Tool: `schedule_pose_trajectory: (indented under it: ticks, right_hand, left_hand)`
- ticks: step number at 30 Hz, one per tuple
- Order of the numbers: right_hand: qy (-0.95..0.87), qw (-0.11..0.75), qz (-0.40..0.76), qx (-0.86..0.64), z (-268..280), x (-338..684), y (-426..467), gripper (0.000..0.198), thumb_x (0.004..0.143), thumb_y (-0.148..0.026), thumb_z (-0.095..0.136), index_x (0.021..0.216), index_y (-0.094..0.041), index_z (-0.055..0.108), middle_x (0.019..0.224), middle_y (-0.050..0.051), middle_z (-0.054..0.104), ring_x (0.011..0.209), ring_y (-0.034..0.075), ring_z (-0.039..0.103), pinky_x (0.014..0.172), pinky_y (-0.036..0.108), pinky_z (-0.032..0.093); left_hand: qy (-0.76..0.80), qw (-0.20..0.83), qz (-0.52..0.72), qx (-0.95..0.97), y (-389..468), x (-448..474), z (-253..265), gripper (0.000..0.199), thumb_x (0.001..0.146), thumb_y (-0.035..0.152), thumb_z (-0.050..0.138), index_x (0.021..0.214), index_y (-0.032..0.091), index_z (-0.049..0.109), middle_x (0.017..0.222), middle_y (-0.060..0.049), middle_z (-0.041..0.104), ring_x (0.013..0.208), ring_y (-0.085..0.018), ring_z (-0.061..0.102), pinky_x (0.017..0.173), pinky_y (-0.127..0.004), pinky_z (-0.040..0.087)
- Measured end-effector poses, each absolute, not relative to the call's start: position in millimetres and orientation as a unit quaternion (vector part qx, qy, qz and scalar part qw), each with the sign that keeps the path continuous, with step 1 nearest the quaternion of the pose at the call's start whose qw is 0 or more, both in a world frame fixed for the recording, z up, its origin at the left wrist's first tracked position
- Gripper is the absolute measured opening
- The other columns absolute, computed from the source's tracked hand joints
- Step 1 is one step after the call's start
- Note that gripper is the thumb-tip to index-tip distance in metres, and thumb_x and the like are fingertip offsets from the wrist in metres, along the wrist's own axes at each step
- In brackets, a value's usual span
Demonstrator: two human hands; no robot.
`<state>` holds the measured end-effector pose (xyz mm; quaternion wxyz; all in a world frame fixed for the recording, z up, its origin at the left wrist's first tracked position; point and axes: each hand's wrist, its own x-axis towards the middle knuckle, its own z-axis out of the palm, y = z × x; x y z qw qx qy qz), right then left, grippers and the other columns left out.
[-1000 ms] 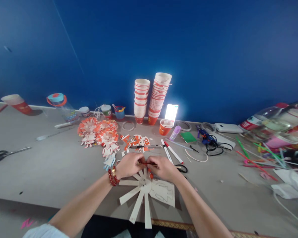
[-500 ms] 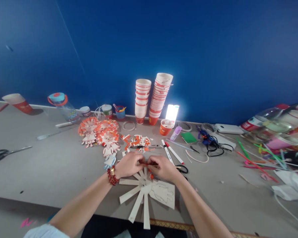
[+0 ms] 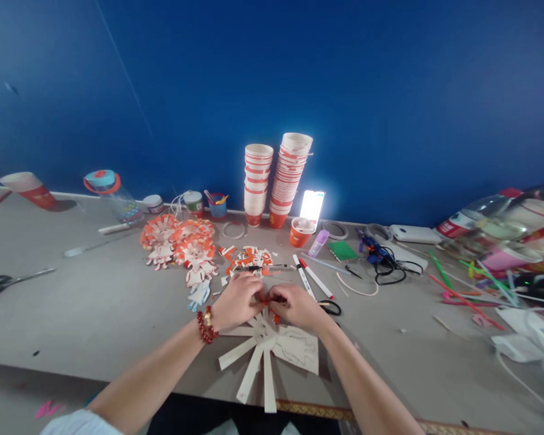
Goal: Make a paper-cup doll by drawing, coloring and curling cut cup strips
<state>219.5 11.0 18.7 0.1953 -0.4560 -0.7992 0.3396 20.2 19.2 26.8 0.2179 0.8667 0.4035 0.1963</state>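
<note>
A flattened paper cup cut into long white strips spreads out under my hands, with a drawn face at its centre. A wider panel on its right carries a pencilled figure. My left hand and my right hand meet at the far side of the cutout, thumbs and fingertips pinched on the end of one strip. A bit of orange shows between the fingertips. Just right of my right hand lie black-handled scissors, partly hidden.
Finished orange-fringed paper figures lie at left, beside orange and white scraps. Two tall paper cup stacks and a lit phone stand by the blue wall. Markers, a glue gun and cluttered straws lie to the right.
Both hands stay pinched on the same strip end, with only slight finger movement. The cutout has shifted and tilted slightly, and the whole view has moved a little.
</note>
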Motion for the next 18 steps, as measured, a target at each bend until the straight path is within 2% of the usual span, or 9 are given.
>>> schedule_pose_trajectory:
  ticks: [4, 6, 10, 14, 18]
  right_hand:
    - [-0.800, 0.190, 0.330, -0.463, 18.7, 221.5, 12.8, 0.008, 0.076, -0.016, 0.056, 0.077, -0.021, 0.062, 0.073, -0.001, 0.065, 0.067, 0.014, 0.056, 0.059, 0.022, 0.035]
    - [-0.797, 0.189, 0.337, -0.464, 17.9, 221.6, 13.4, 0.007, 0.076, -0.016, 0.056, 0.077, -0.021, 0.061, 0.074, -0.001, 0.065, 0.067, 0.014, 0.056, 0.059, 0.022, 0.035]
    - [-0.791, 0.198, 0.343, -0.466, 15.5, 220.1, 13.7, 0.005, 0.075, -0.017, 0.056, 0.075, -0.021, 0.059, 0.071, -0.002, 0.062, 0.065, 0.013, 0.054, 0.058, 0.022, 0.035]
    - [-0.780, 0.199, 0.367, -0.467, 16.0, 219.5, 13.5, 0.006, 0.075, -0.016, 0.055, 0.076, -0.021, 0.058, 0.071, -0.002, 0.063, 0.064, 0.013, 0.055, 0.057, 0.022, 0.035]
    - [-0.779, 0.189, 0.370, -0.471, 18.0, 220.1, 12.5, 0.007, 0.078, -0.017, 0.053, 0.075, -0.021, 0.059, 0.070, -0.002, 0.063, 0.064, 0.014, 0.055, 0.058, 0.022, 0.036]
  left_hand:
    - [0.399, 0.178, 0.189, 0.879, 17.4, 18.3, 30.8, 0.006, 0.080, 0.027, 0.067, 0.081, 0.021, 0.067, 0.106, -0.005, 0.067, 0.106, -0.027, 0.052, 0.102, -0.043, 0.030]
    - [0.392, 0.179, 0.180, 0.884, 16.7, 17.4, 32.0, 0.008, 0.084, 0.027, 0.063, 0.083, 0.023, 0.069, 0.109, -0.004, 0.066, 0.109, -0.027, 0.050, 0.104, -0.046, 0.026]
    - [0.387, 0.205, 0.188, 0.879, 16.5, 18.1, 31.7, 0.011, 0.087, 0.025, 0.060, 0.084, 0.023, 0.070, 0.101, -0.003, 0.069, 0.109, -0.025, 0.051, 0.105, -0.044, 0.026]
    - [0.398, 0.237, 0.199, 0.864, 18.0, 20.0, 29.6, 0.009, 0.082, 0.020, 0.064, 0.074, 0.021, 0.066, 0.085, -0.003, 0.069, 0.103, -0.023, 0.054, 0.102, -0.041, 0.030]
    - [0.403, 0.260, 0.200, 0.855, 19.8, 20.7, 27.2, 0.009, 0.078, 0.016, 0.064, 0.069, 0.020, 0.063, 0.080, -0.002, 0.069, 0.098, -0.022, 0.057, 0.097, -0.038, 0.033]
